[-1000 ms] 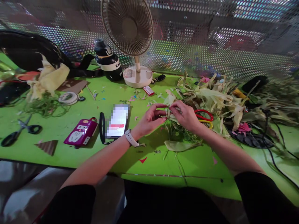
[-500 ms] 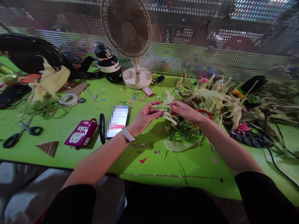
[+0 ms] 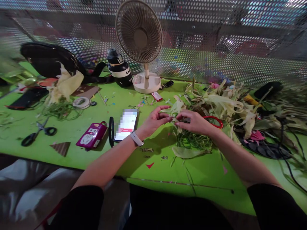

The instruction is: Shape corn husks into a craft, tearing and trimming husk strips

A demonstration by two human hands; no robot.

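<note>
Between my two hands is a pale green corn husk (image 3: pixel 177 107), its upper end standing above the fingers. My left hand (image 3: pixel 157 122), with a light watch band at the wrist, pinches it from the left. My right hand (image 3: pixel 193 123) closes on the same husk from the other side, fingertips nearly meeting the left ones. The exact grip is partly hidden by the fingers. Below the right hand lies a tangle of thin green strands (image 3: pixel 195 140), with a single flat husk (image 3: pixel 187 152) in front of it. A heap of dry husks (image 3: pixel 223 99) spreads behind and to the right.
A lit phone (image 3: pixel 127 124) and a purple power adapter (image 3: pixel 92 136) lie left of my hands, with scissors (image 3: pixel 39 131) farther left. A fan (image 3: pixel 146 83) and a black bottle (image 3: pixel 120 72) stand behind. A red ring (image 3: pixel 219 121) and black cables (image 3: pixel 286 156) are at right.
The view has shifted, so the table's things appear farther right. Both hands stay on the husk; the right fingers have bent and come closer to the left fingertips.
</note>
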